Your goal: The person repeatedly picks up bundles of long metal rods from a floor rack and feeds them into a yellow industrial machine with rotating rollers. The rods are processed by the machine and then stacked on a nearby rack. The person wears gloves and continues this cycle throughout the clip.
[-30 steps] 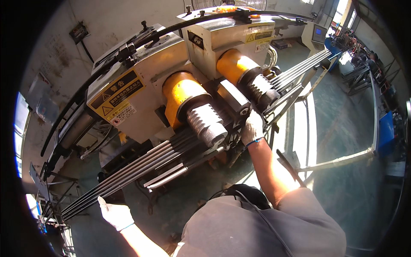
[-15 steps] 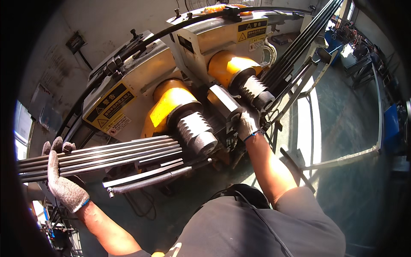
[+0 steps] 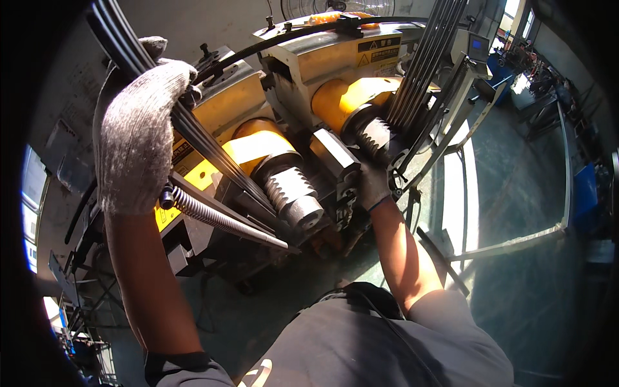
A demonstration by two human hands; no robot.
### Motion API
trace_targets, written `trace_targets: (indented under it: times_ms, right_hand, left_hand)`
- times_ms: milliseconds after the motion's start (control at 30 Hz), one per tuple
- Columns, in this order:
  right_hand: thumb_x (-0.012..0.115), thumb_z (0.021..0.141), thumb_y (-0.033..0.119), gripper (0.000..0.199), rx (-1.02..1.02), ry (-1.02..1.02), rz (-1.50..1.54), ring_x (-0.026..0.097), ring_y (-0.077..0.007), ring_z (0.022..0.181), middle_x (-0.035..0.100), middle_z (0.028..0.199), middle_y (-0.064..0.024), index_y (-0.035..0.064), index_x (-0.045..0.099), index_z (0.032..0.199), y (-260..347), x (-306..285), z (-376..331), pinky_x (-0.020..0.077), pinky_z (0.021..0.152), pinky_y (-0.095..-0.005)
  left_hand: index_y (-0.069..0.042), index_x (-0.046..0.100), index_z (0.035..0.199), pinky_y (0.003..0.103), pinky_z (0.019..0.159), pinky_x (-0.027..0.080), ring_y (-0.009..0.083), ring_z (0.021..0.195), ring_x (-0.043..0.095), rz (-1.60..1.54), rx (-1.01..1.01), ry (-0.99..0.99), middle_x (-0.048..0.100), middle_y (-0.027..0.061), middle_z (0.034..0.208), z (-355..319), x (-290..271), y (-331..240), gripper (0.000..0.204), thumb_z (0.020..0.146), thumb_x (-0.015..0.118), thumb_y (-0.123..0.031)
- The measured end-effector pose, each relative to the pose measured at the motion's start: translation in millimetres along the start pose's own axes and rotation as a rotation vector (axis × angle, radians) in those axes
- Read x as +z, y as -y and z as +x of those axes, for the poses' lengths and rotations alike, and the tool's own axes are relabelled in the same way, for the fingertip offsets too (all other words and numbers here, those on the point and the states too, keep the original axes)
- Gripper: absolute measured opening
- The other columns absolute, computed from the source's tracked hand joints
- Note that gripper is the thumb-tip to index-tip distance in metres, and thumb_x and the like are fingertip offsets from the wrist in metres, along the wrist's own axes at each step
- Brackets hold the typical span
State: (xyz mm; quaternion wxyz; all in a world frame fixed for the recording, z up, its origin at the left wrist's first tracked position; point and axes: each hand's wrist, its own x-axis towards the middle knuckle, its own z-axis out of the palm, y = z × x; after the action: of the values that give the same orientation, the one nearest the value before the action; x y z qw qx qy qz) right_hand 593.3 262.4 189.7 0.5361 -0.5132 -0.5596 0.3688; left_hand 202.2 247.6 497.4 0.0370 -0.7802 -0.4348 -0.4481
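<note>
My left hand [image 3: 138, 138], in a grey knitted glove, is closed around a bundle of thin metal rods [image 3: 213, 145] that slants up to the upper left. The rods' lower end runs in beside the ridged steel roller [image 3: 290, 190] below a yellow housing [image 3: 261, 145]. My right hand [image 3: 374, 186], gloved too, reaches in beside a steel block [image 3: 335, 152] between the two rollers; its fingers are hidden in shadow. A second set of rods [image 3: 425, 68] rises steeply past the right-hand ridged roller [image 3: 375, 134] and its yellow housing [image 3: 351, 100].
A spring-wrapped bar [image 3: 222, 222] juts out under the left rods. Black cable [image 3: 290, 39] arches over the machine. On the right stand a small control box [image 3: 476, 46] and a metal frame [image 3: 509, 245]; a fan [image 3: 338, 8] is at the back.
The left rods have swung from nearly level to a steep upward slant, with my left hand rising along with them. The right rods stand steeper too. My right hand stays in about the same place.
</note>
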Motion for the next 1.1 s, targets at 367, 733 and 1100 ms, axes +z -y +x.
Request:
trace_targets:
  times_ms: [367, 733, 1100]
  right_hand:
    - [0.068, 0.087, -0.014, 0.057, -0.446, -0.155, -0.442, 0.080, -0.0251, 0.100, 0.067, 0.144, -0.0165, -0.0004, 0.069, 0.142, 11.2, 4.5, -6.1, 0.0664, 0.077, -0.0347]
    - [0.057, 0.106, 0.010, 0.051, -0.338, -0.111, 0.064, 0.080, -0.0210, 0.087, 0.070, 0.129, -0.0131, 0.0004, 0.057, 0.157, -1.2, 13.5, -0.7, 0.0603, 0.066, -0.0304]
    - [0.067, 0.090, -0.012, 0.064, -0.237, -0.099, -0.452, 0.067, -0.0295, 0.134, 0.061, 0.157, -0.0164, 0.0031, 0.063, 0.151, -7.7, 5.6, 0.2, 0.0593, 0.107, -0.0385]
  left_hand:
    - [0.000, 0.074, 0.128, 0.031, 0.081, 0.063, 0.0140, 0.092, 0.074, -0.416, -0.235, 0.021, 0.077, 0.0098, 0.112, 31.3, 41.1, -56.2, 0.028, 0.110, 0.072, -0.021]
    - [-0.004, 0.077, 0.133, 0.038, 0.105, 0.059, 0.0213, 0.120, 0.075, -0.489, -0.274, 0.093, 0.077, 0.0129, 0.130, 29.4, 33.5, -9.1, 0.036, 0.109, 0.073, -0.031]
    - [-0.006, 0.078, 0.134, 0.044, 0.112, 0.056, 0.0250, 0.128, 0.072, -0.443, -0.167, 0.097, 0.076, 0.0136, 0.135, 23.4, 31.6, 7.9, 0.040, 0.110, 0.070, -0.038]
